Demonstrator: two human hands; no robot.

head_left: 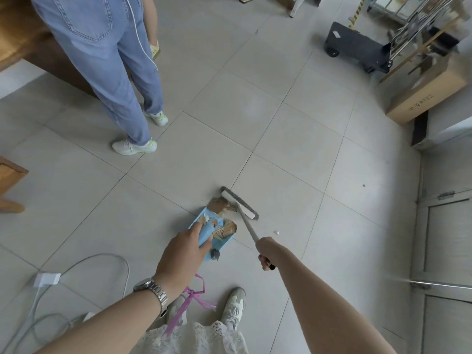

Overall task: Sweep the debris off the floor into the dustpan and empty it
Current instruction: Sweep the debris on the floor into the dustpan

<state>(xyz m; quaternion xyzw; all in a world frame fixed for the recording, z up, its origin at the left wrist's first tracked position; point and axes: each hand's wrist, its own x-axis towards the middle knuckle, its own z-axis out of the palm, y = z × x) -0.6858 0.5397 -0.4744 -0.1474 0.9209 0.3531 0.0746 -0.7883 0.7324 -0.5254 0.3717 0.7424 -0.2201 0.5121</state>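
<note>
**Desk:** What's the ground like on your feed?

**Operator:** I'm looking at a floor (281,154) of pale grey matt tiles with thin dark joints. The dustpan (218,242) lies on it in the lower middle of my view, just ahead of the wearer's shoes (233,307).

**Desk:** Describe the pan.

**Operator:** It's light blue plastic, flat and roughly rectangular, with its mouth pointing away from the wearer. Torn brown scraps (226,229), some with pale striped faces, lie inside it. A small heap (218,204) of the same stuff sits at the far lip.

**Desk:** And the brush?

**Operator:** The brush (240,204) has a white bar head with grey bristles along its far edge. It lies aslant on the tile and touches that heap. Its pale handle runs back towards me.

**Desk:** Hands?

**Operator:** The left hand (184,251) is curled round the pan's blue handle, thumb on top, with a metal watch (153,290) on the wrist. The right hand (267,252) is wrapped in a fist round the brush handle, and the dark end of the handle pokes out below it.

**Desk:** Anything around them?

**Operator:** One white crumb (275,232) lies just right of the brush handle. A purple ribbon (191,297) hangs under the left wrist. A white cable (102,256) and its adapter (47,279) are at lower left. Another person in blue jeans (115,72) stands at upper left. A black trolley (357,47) and a cardboard box (429,95) are at upper right.
</note>
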